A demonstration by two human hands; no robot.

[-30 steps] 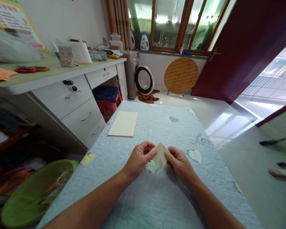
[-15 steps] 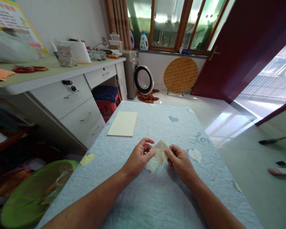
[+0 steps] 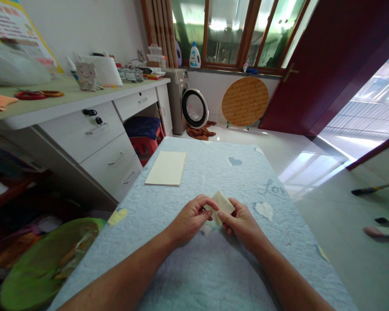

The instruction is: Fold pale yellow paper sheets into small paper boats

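A small pale piece of paper [image 3: 225, 203] is held up between two bare hands, over the near middle of a counter [image 3: 210, 155] spread with a light blue quilted cloth [image 3: 181, 280]. The right hand [image 3: 245, 222] has its grip clamped on the paper's right side, thumb in front and fingers behind. The left hand [image 3: 188, 219] is at the paper's left side, its forefinger curved across the front and its thumb below; whether this grip is pinched on the paper or only resting against it, I cannot tell. The paper is tilted, with one corner pointing to the far side.

Farther off and to the left, a larger pale sheet [image 3: 166, 168] lies flat on the cloth, well apart from the hands. Just off the counter's near left side is a green basin [image 3: 22, 276]. Beyond the far end, a washing machine [image 3: 176, 101] has its round door open, and a round wooden board [image 3: 245, 101] leans against the wall.
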